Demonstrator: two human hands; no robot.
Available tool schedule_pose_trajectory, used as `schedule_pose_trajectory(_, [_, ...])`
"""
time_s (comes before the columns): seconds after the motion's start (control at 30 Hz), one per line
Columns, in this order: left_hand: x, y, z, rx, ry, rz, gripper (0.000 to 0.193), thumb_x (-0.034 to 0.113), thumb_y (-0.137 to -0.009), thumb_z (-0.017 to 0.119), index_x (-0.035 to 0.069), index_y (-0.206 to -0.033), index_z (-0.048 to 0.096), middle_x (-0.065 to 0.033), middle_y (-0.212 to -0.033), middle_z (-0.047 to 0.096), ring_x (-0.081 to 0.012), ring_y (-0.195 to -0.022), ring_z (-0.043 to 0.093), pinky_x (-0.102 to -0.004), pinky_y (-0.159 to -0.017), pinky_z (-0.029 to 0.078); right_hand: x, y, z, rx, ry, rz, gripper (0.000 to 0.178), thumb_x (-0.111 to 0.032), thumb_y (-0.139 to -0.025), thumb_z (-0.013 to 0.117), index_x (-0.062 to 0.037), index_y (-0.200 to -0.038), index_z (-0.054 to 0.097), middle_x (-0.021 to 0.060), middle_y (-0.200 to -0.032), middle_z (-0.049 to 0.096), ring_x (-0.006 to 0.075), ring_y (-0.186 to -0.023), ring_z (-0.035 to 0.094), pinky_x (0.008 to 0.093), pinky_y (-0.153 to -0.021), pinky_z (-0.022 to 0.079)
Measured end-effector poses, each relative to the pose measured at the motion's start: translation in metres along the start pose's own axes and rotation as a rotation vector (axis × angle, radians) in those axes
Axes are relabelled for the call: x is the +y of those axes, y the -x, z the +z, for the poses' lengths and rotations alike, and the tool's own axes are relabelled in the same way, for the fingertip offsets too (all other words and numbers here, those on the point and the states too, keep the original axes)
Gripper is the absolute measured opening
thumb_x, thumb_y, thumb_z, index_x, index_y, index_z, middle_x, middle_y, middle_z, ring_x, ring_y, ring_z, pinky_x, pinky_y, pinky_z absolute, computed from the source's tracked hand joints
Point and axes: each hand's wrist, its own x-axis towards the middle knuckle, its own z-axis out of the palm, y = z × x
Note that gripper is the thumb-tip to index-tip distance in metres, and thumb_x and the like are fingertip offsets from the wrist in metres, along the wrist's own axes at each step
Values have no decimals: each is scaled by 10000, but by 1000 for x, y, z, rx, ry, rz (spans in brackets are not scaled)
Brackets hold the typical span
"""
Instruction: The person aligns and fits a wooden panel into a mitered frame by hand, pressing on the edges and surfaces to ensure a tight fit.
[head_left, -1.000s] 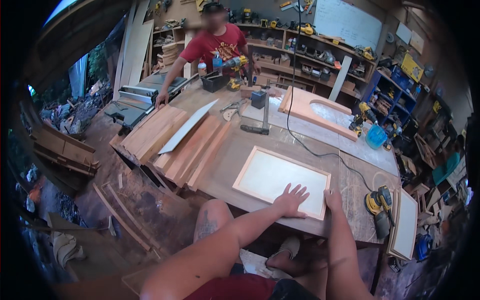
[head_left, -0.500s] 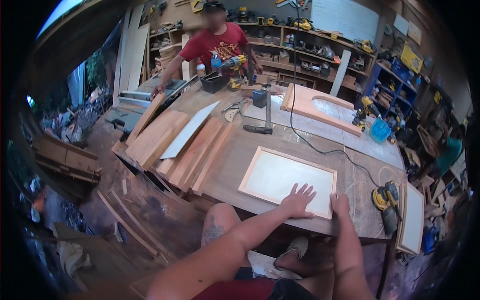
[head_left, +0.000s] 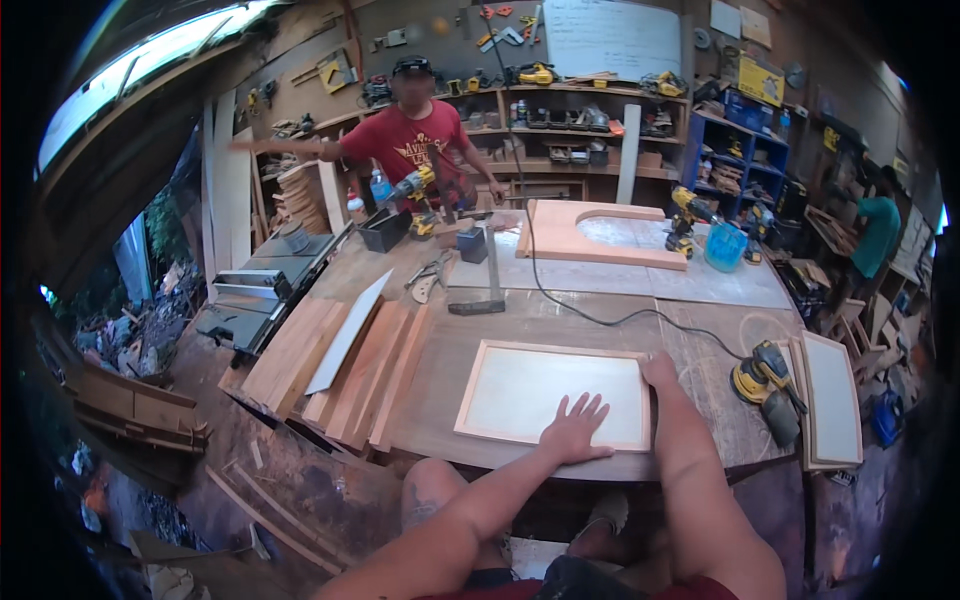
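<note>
A shallow wooden frame with a white panel inside (head_left: 520, 385) lies flat on the workbench in front of me. My left hand (head_left: 575, 428) rests flat on the panel near its lower right, fingers spread. My right hand (head_left: 659, 370) is curled against the outside of the frame's right side, near the far corner. Whatever those curled fingers may hold is hidden. Beyond the frame lies a hammer (head_left: 478, 307), touched by neither hand. To the right of my right hand sits a yellow-and-black power sander (head_left: 765, 380).
Wooden boards (head_left: 370, 365) and a white strip (head_left: 348, 335) lie at the left. A black cord (head_left: 610, 322) crosses the workbench (head_left: 430, 430). Framed panels (head_left: 832, 395) stand at the right. Across the bench, a person in a red shirt (head_left: 410, 140) holds out a wooden piece (head_left: 280, 146).
My right hand has slid away from me along the frame's right side. My left hand stays on the panel. The co-worker has lifted a wooden piece off the bench's left end. My view has shifted.
</note>
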Motion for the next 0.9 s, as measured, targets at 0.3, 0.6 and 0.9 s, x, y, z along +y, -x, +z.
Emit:
schedule_pose_trajectory(0.3, [-12,-20,-3,63,-10,-22,1009,721,-815,574,108,-1564,287,-143,-1638,230,-326,-1524,165,-590,-1213,91,10,90,-24,-62,39,-52,515,-444,-871,652,-38,-1189,655,232,-1202,658,398,-1130,621,471,-968,484])
schedule_pose_trajectory(0.6, [-10,-14,10,45,9,-13,1021,739,-824,553,89,-1562,279,-154,-1636,223,-343,-1523,154,-580,-1216,82,6,181,-51,-167,130,-26,467,-431,-899,597,-40,-1147,662,237,-1165,661,403,-1101,626,482,-954,488])
schedule_pose_trajectory(0.9, [-5,-8,-2,45,34,-18,1007,731,-827,557,97,-1561,285,-154,-1630,239,-334,-1524,152,-586,-1216,87,-33,34,-35,24,23,-26,453,-403,-878,632,-4,-1083,694,254,-1151,668,418,-1097,628,475,-934,492])
